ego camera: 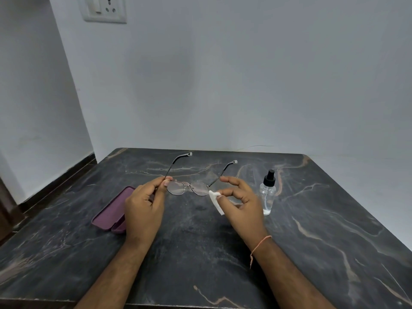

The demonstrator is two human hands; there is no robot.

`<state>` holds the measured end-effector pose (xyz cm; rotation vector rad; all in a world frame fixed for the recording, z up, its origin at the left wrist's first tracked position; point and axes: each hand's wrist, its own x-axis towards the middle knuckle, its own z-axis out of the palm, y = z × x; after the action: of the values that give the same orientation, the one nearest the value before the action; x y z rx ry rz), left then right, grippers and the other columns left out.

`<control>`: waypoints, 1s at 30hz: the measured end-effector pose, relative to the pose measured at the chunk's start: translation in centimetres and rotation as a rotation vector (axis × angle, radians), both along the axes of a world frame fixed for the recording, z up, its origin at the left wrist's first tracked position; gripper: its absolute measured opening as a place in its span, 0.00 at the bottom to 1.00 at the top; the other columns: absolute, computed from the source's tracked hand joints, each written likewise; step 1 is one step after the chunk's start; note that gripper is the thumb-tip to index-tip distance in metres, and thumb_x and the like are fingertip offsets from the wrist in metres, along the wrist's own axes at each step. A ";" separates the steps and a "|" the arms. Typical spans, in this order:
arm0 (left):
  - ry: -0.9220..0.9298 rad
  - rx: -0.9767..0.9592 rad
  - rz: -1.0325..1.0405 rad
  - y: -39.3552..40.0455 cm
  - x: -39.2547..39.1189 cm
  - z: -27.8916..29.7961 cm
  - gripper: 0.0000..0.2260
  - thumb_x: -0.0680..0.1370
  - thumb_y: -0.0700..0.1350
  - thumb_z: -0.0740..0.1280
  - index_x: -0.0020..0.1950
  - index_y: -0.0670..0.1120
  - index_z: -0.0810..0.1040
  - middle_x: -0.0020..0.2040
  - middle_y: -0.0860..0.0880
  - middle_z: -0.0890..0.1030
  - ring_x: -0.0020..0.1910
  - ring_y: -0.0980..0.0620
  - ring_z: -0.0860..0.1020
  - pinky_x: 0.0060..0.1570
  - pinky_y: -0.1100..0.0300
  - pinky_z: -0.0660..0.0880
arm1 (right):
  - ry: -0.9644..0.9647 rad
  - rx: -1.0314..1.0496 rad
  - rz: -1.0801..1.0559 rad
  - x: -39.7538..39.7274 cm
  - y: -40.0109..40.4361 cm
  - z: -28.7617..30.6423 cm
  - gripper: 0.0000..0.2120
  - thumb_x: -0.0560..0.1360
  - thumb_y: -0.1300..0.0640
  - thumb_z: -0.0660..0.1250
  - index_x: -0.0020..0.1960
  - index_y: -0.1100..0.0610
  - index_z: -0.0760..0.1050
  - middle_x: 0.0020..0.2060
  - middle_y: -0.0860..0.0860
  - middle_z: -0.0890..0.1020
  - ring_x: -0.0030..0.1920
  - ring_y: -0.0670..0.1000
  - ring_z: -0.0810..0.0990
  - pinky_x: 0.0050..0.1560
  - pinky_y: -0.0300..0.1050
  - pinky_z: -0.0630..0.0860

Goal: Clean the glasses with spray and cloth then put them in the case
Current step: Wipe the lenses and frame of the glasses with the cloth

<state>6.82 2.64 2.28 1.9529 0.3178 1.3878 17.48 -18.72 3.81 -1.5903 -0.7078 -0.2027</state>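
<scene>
- Two hands work above the dark marbled counter (312,219) in your head view, both raised over its middle.
- Your left hand (145,206) curls its fingers and thumb round the left end of the glasses (189,188), holding them off the counter with both temples unfolded and pointing away from you.
- Your right hand (240,204) pinches a white cloth (215,200) between thumb and forefinger, touching the frame's right corner; its other fingers arch loosely.
- The purple case (111,214) lies open on the counter, just left of your left hand.
- The clear spray bottle (267,195) with a black nozzle stands upright just right of your right hand.
- A thin orange thread (259,244) circles your right wrist.
- On the wall, upper left, sits a white socket plate (104,8).
</scene>
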 end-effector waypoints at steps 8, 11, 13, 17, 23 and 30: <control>-0.018 -0.049 -0.026 -0.3 -0.2 0.3 0.15 0.83 0.55 0.69 0.64 0.49 0.89 0.54 0.61 0.88 0.51 0.54 0.87 0.51 0.73 0.79 | -0.067 0.057 0.024 -0.5 -0.3 0.4 0.09 0.75 0.63 0.75 0.43 0.50 0.88 0.67 0.37 0.82 0.68 0.41 0.80 0.45 0.43 0.85; -0.019 -0.054 -0.032 -0.4 -0.2 0.3 0.15 0.83 0.54 0.69 0.65 0.50 0.88 0.56 0.60 0.88 0.54 0.57 0.87 0.53 0.71 0.80 | -0.090 0.046 0.093 -0.9 -0.3 0.3 0.04 0.75 0.54 0.74 0.44 0.49 0.88 0.69 0.38 0.82 0.70 0.43 0.80 0.53 0.48 0.87; -0.019 -0.042 -0.032 -0.4 -0.2 0.3 0.14 0.83 0.54 0.69 0.65 0.50 0.88 0.56 0.60 0.88 0.55 0.59 0.87 0.54 0.70 0.80 | -0.098 0.020 0.112 -1.0 -0.1 0.2 0.05 0.75 0.51 0.73 0.44 0.48 0.88 0.70 0.38 0.81 0.71 0.45 0.80 0.55 0.51 0.85; -0.008 -0.016 -0.015 -0.3 -0.1 0.3 0.14 0.84 0.53 0.70 0.64 0.49 0.88 0.56 0.59 0.89 0.54 0.56 0.87 0.54 0.61 0.83 | -0.162 -0.036 0.100 -1.2 0.2 0.2 0.06 0.75 0.51 0.72 0.44 0.48 0.88 0.69 0.36 0.81 0.68 0.47 0.81 0.48 0.35 0.74; -0.005 -0.004 -0.025 -0.4 -0.1 0.3 0.14 0.84 0.52 0.70 0.63 0.48 0.89 0.56 0.57 0.89 0.56 0.58 0.87 0.56 0.62 0.82 | -0.263 -0.131 0.090 -1.1 0.5 -0.2 0.04 0.75 0.56 0.76 0.43 0.47 0.87 0.67 0.34 0.82 0.63 0.50 0.81 0.46 0.50 0.81; 0.012 0.020 -0.042 -0.4 -0.1 0.1 0.14 0.83 0.52 0.70 0.63 0.49 0.89 0.55 0.58 0.89 0.52 0.57 0.87 0.51 0.63 0.83 | -0.268 -0.206 0.146 -1.2 0.5 -0.4 0.04 0.75 0.55 0.76 0.43 0.47 0.85 0.65 0.34 0.82 0.67 0.47 0.77 0.55 0.46 0.79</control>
<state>6.74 2.19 2.38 1.9742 0.2678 1.3575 16.25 -18.20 3.40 -1.7166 -1.0773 -0.2442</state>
